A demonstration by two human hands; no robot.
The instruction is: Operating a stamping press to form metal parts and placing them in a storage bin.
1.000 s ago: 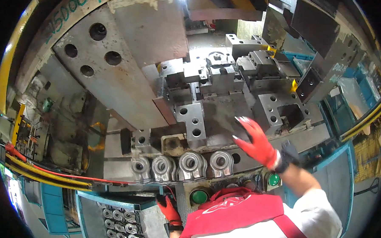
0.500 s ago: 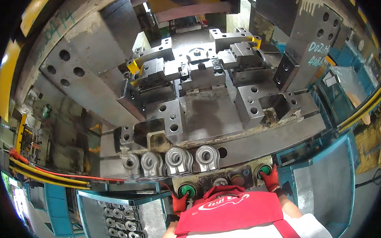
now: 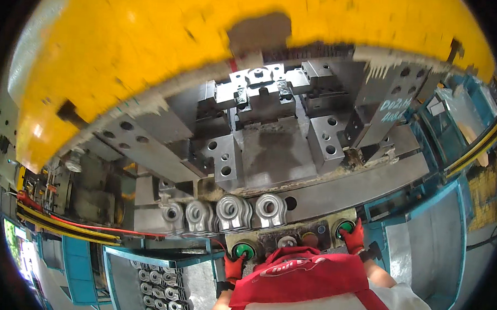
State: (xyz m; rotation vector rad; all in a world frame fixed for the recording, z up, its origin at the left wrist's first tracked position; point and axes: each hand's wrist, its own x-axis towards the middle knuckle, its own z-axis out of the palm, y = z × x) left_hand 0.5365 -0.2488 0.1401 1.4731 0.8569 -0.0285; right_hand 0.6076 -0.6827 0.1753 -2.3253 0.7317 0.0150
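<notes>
My left hand point(image 3: 234, 267), in a red glove, has its fingers apart on the left green push button point(image 3: 244, 250) of the control box point(image 3: 267, 236). On the right green push button point(image 3: 345, 228) rests my right hand point(image 3: 354, 238), also red-gloved, fingers apart and partly over the button. Neither hand holds anything. Just beyond the box, several stacks of grey ring-shaped metal stampings point(image 3: 234, 211) stand in a row along the press ledge. Farther in is the steel lower die point(image 3: 264, 105), with a piece point(image 3: 259, 75) on its bright top, whose kind I cannot make out.
The yellow press slide point(image 3: 170, 38) spans the top, carrying heavy steel blocks point(image 3: 386, 105). A blue-framed bin point(image 3: 108, 259) at lower left holds rows of stampings point(image 3: 156, 289). Another blue-framed tray point(image 3: 435, 249) stands at right. A red hose point(image 3: 101, 228) runs along the left.
The yellow slide and its upper tooling have come down, now covering much of the far view and the die's outer sides. Both hands stay on the green buttons.
</notes>
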